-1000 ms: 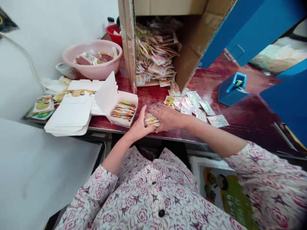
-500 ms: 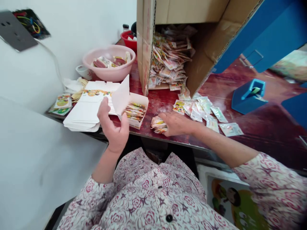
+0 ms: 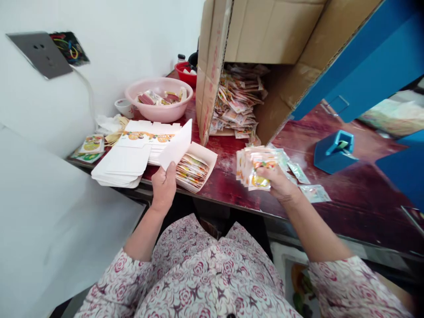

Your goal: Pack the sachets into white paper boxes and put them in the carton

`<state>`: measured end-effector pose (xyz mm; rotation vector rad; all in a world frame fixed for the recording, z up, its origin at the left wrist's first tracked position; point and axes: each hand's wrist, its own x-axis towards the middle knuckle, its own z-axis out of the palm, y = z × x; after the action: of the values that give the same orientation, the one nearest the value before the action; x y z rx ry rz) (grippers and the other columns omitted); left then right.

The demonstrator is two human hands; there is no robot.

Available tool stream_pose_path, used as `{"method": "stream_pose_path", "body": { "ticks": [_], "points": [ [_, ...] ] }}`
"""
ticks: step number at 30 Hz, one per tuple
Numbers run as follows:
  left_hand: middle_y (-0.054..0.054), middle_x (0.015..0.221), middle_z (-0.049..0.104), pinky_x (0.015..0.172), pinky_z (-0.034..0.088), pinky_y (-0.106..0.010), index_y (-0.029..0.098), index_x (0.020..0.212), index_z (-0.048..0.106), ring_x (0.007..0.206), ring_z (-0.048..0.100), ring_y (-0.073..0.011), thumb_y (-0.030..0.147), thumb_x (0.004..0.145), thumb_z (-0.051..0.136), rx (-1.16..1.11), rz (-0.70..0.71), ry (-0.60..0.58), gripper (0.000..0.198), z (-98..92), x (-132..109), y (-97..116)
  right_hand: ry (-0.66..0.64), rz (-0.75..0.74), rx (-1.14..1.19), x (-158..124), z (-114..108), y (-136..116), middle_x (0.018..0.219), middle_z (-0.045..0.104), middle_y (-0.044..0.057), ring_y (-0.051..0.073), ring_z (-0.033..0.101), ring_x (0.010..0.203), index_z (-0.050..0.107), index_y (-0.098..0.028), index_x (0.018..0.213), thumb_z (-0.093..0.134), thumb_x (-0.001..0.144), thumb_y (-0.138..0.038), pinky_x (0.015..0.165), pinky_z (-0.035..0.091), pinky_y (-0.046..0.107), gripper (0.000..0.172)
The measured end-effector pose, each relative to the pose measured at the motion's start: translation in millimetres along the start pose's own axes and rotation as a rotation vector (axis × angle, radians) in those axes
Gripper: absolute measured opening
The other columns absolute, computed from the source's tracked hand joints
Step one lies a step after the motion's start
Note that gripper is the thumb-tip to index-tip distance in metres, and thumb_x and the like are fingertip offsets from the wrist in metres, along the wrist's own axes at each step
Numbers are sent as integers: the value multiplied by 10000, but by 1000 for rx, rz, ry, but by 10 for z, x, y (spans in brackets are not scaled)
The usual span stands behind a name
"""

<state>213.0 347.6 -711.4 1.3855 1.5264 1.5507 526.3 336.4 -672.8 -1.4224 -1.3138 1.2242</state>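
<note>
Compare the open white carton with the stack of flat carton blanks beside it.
The open white carton stands erected with its lid raised, while the stack of flat carton blanks lies folded flat. The carton holds packed sachets; the blanks hold none. One carton faces many piled blanks. Both are white card on the dark red table.

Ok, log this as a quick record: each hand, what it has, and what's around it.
Left hand: against the raised lid of a white carton holding sachets
Right hand: gripping a bunch of sachets
Nearby: flat white cartons, cardboard box, pink bowl, blue tape dispenser
</note>
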Motion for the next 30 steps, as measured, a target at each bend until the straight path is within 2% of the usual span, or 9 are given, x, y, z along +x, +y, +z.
{"method": "stream_pose_path", "body": {
  "ticks": [4, 9, 11, 14, 17, 22, 26, 28, 30],
  "points": [
    [-82, 1009, 778, 956, 538, -316, 122, 1126, 716, 1024, 703, -229, 439, 963, 510, 9, 107, -129, 412, 215, -92, 240, 93, -63, 3, -187, 20, -318, 1162, 698, 98, 350, 683, 1000, 567, -314, 1280, 631, 626, -710, 727, 572, 470, 768],
    [-36, 888, 776, 795, 549, -288, 158, 1096, 724, 840, 716, -204, 344, 955, 503, -22, 84, -317, 321, 692, -28, 294, -79, -176, -68, -116, 180, -634, 1171, 698, 67, 315, 671, 1030, 605, -288, 1212, 740, 625, -617, 829, 571, 458, 687],
    [-30, 876, 774, 798, 541, -291, 159, 1084, 728, 851, 714, -208, 306, 934, 518, -26, 57, -324, 297, 853, 43, 257, -83, -183, -235, -4, 245, -652, 1142, 704, 67, 301, 665, 1024, 609, -258, 1177, 746, 652, -573, 874, 557, 458, 628],
    [-38, 919, 779, 829, 535, -301, 161, 1076, 735, 895, 712, -216, 282, 917, 531, -57, 31, -316, 286, 1015, 147, 208, 46, -107, -634, 171, 335, -645, 1040, 710, 106, 322, 662, 970, 614, -205, 1116, 745, 662, -545, 859, 541, 466, 582],
    [-47, 992, 781, 871, 534, -306, 161, 1087, 735, 958, 708, -218, 277, 918, 529, -119, -15, -325, 290, 1107, 213, 183, 141, -49, -997, 303, 429, -656, 1022, 703, 157, 349, 664, 955, 589, -164, 1152, 720, 701, -536, 837, 526, 460, 599],
    [-70, 1052, 774, 916, 528, -325, 141, 1136, 715, 1020, 696, -240, 283, 912, 555, -188, -71, -348, 310, 1204, 244, 113, 117, -53, -1327, 423, 659, -597, 1099, 689, 220, 354, 662, 1010, 576, -93, 1169, 642, 787, -454, 865, 510, 434, 529],
    [-78, 1117, 755, 986, 504, -342, 158, 1136, 700, 1085, 677, -246, 279, 929, 525, -221, -36, -330, 297, 1241, 209, 38, 116, -107, -1410, 442, 840, -490, 1185, 661, 214, 337, 640, 1085, 541, -82, 1254, 594, 854, -385, 919, 487, 419, 505],
    [-76, 1178, 735, 1028, 484, -343, 177, 1177, 677, 1141, 655, -239, 326, 959, 499, -264, -15, -342, 319, 1229, 168, 24, 88, -127, -1376, 439, 816, -496, 1255, 634, 211, 343, 627, 1116, 490, -88, 1339, 609, 854, -420, 935, 485, 432, 600],
    [-75, 1226, 716, 1063, 465, -346, 192, 1227, 649, 1184, 636, -232, 395, 985, 472, -294, -16, -355, 362, 1199, 117, 26, -6, -136, -1303, 434, 692, -555, 1327, 602, 201, 349, 614, 1139, 448, -113, 1399, 637, 837, -495, 951, 485, 453, 704]
  ]
}}
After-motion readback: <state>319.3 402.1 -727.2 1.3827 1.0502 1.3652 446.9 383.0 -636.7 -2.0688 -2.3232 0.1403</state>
